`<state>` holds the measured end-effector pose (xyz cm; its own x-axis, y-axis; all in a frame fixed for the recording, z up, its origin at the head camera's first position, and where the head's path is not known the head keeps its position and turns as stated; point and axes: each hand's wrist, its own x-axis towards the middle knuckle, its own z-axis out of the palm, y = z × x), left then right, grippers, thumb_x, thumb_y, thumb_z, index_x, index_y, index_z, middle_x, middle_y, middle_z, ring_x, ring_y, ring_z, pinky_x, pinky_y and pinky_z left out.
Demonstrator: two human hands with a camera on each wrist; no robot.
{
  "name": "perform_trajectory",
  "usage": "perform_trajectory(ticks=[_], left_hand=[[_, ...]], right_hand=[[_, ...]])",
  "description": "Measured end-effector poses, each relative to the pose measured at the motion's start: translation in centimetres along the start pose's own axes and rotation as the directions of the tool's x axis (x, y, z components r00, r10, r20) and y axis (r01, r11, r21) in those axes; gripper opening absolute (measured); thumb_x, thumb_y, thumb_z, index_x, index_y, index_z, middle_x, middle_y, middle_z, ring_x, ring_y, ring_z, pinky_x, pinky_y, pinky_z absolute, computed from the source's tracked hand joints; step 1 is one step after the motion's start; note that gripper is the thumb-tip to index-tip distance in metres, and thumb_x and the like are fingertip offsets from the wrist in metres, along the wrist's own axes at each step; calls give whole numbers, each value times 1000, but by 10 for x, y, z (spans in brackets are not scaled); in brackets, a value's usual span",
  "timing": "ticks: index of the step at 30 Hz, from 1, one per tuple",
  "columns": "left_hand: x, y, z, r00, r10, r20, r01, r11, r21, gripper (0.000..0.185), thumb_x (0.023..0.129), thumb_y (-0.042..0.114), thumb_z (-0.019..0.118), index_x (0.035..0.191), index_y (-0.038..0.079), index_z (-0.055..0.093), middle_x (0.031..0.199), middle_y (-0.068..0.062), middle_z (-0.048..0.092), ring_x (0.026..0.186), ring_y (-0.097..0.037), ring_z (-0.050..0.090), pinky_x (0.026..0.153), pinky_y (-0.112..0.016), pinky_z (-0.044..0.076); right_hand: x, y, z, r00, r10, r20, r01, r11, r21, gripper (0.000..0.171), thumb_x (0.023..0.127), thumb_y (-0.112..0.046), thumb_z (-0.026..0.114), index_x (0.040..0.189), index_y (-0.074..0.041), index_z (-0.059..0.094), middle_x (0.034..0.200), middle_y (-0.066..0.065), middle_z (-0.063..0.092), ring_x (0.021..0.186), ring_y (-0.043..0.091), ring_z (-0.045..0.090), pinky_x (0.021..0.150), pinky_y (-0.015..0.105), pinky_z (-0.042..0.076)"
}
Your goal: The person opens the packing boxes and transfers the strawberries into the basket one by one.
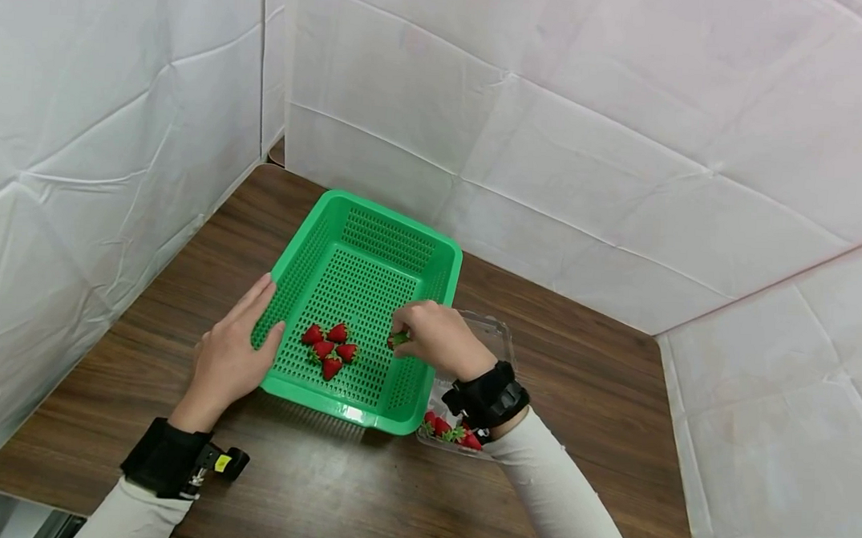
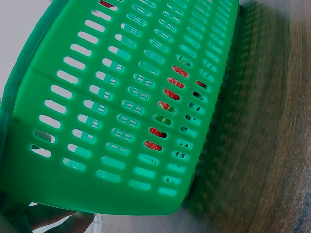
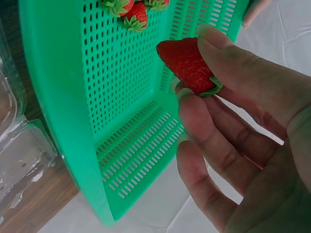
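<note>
at right wrist only: strawberry (image 3: pixel 187 63) between fingers (image 3: pixel 228 51)

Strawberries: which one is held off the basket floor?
The strawberry pinched in the right hand; the others lie clustered on the green basket floor.

You wear pale long sleeves (image 1: pixel 558 491) and a black wrist strap (image 1: pixel 486 396) on each arm; the left camera mount (image 1: pixel 223 462) carries a yellow tag.
</note>
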<state>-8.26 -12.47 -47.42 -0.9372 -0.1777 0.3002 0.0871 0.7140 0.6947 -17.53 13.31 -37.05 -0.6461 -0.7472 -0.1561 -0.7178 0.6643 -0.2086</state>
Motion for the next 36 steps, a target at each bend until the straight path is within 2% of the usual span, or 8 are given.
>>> perform_trajectory(ticks=[7, 16, 21, 26, 30, 32, 36], left_hand=[[-1, 1, -1, 1000, -2, -6, 2, 1000, 3, 57, 96, 24, 58, 150, 17, 39, 156, -2, 37, 41, -8, 21, 44, -26, 17], [0, -1, 0, 1000, -7, 1, 7, 1000, -7, 58, 96, 23, 57, 150, 16, 38, 157, -2, 36, 51, -15, 42, 46, -28, 19], [0, 0, 0, 1000, -9, 6, 9, 1000, -5, 57, 97, 24, 56, 150, 15, 38, 157, -2, 35, 47, -14, 36, 46, -28, 18], [0, -2, 1, 1000, -10, 6, 10, 1000, 4, 57, 97, 26, 56, 151, 17, 37, 157, -1, 35, 41, -11, 22, 44, -26, 17], [-1, -3, 1, 1000, -13, 15, 12, 1000, 7, 57, 98, 27, 55, 151, 18, 36, 158, 0, 34, 40, -10, 20, 44, -25, 16], [-1, -3, 1, 1000, -13, 18, 13, 1000, 5, 57, 98, 27, 55, 151, 19, 36, 158, 0, 33, 40, -10, 21, 45, -25, 16], [0, -3, 1, 1000, -13, 16, 13, 1000, -4, 57, 98, 26, 55, 151, 18, 36, 158, 0, 33, 40, -10, 22, 45, -26, 16]], right_hand=[[6, -2, 2, 1000, -17, 24, 17, 1000, -4, 14, 81, -20, 78, 88, -17, 67, 89, -3, 65, 74, 9, 53, 68, 25, 42], [12, -8, 4, 998, -30, 61, 31, 999, -14, 15, 84, -20, 75, 97, -16, 70, 100, -1, 68, 82, 11, 58, 73, 26, 45], [14, -12, 4, 996, -33, 78, 35, 999, -13, 13, 84, -19, 74, 95, -16, 68, 98, -1, 67, 80, 11, 56, 72, 25, 42], [18, -16, 7, 994, -40, 98, 43, 999, -23, 11, 87, -19, 72, 89, -16, 62, 91, -2, 62, 75, 10, 46, 71, 26, 34], [22, -18, 10, 992, -41, 123, 45, 999, -25, 16, 88, -19, 71, 85, -14, 56, 86, -2, 56, 74, 11, 37, 72, 29, 28], [24, -19, 11, 991, -44, 129, 49, 998, -34, 15, 88, -19, 71, 87, -14, 57, 87, -2, 57, 75, 12, 40, 72, 28, 29], [28, -21, 13, 989, -49, 141, 58, 996, -63, 19, 85, -20, 73, 101, -15, 64, 101, -1, 65, 86, 13, 57, 78, 24, 44]])
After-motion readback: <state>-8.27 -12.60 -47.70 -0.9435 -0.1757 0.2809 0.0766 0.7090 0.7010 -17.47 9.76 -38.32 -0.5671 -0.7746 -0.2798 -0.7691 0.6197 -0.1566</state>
